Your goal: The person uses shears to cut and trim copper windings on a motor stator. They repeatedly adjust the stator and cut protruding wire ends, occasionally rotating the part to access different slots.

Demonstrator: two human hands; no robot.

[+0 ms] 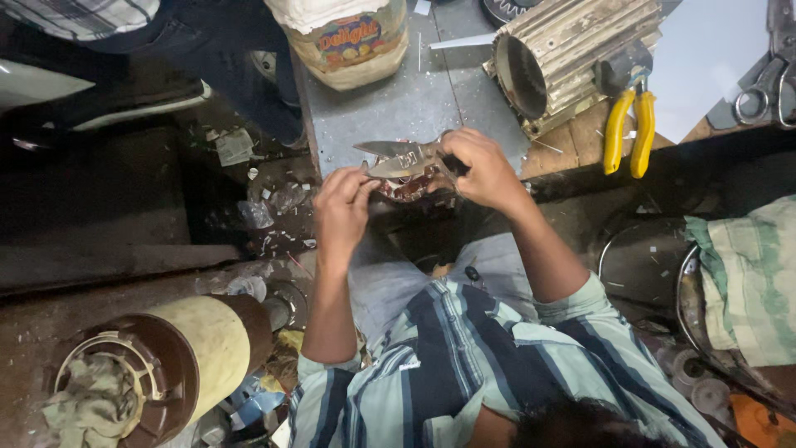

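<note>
My right hand (481, 170) grips the dark handles of a pair of metal shears (396, 158), whose blades point left and stand slightly apart. My left hand (342, 207) pinches a small reddish-brown piece with shiny copper-like strands (408, 188) just under the blades. Both hands meet over the front edge of a grey metal-topped bench (398, 99). My striped shirt and pale trousers fill the lower middle of the view.
A ribbed motor housing (572, 50) lies on the bench at the back right, yellow-handled pliers (628, 133) beside it. A plastic jar (348, 37) stands at the back. A rag-stuffed cylinder (157, 365) sits lower left, folded cloth (750, 282) on round metal lids right. Another person's legs (232, 58) are upper left.
</note>
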